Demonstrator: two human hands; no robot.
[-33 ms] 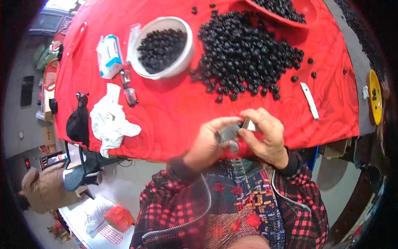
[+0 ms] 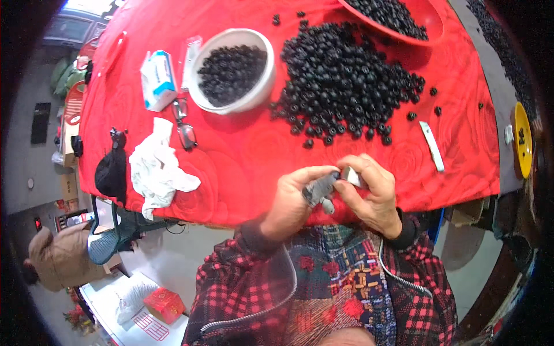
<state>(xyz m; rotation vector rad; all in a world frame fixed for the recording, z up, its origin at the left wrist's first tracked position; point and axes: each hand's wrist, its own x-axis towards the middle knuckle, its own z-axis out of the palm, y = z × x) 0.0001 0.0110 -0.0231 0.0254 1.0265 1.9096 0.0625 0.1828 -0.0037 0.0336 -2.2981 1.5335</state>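
Close together over the near edge of the red-covered table, both my hands are closed. My left hand (image 2: 292,199) pinches a small round black piece (image 2: 336,175), like those in the pile. Worn-looking grey wrapping (image 2: 316,191) covers some of its fingers. My right hand (image 2: 372,193), just beside it, grips a short, flat, pale object (image 2: 351,176) between thumb and fingers, held against or very near the black piece. Its kind is hard to tell, as the fingers hide part of it. Beyond my hands lies a big pile of round black pieces (image 2: 346,86).
A white bowl (image 2: 267,81) and a red basin (image 2: 435,34) hold more black pieces. A pale-handled utility knife (image 2: 431,147) lies right. At left are glasses (image 2: 186,135), a blue-white box (image 2: 158,81), white cloth (image 2: 156,170) and a black pouch (image 2: 111,167). A yellow dish (image 2: 522,141) stands far right.
The pale object in my right hand shows more fully, and the grey-wrapped fingers of my left hand have tilted slightly. The whole view has shifted a little.
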